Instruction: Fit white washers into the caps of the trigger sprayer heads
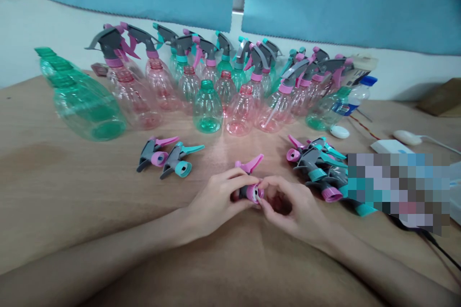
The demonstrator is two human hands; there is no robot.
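Near the front middle of the wooden table, my left hand [219, 196] is closed around a grey and pink spray trigger head [253, 193]. Its pink collar faces me, and the pink lever points up and right. My right hand [291, 201] pinches at the collar's opening with thumb and forefinger; a small whitish piece shows there, too small to name. To the left lie a pink-collared trigger head [153, 156] and a teal-collared trigger head [178, 160]. A pile of trigger heads [313, 165] in pink and teal lies right of my right hand.
Behind my hands stand several open bottles, among them a green bottle [208, 108] and a pink bottle [240, 112]. Rows of bottles with trigger heads fill the back. A blue-capped bottle [362, 93], a white oval object [339, 132] and cables are at the right.
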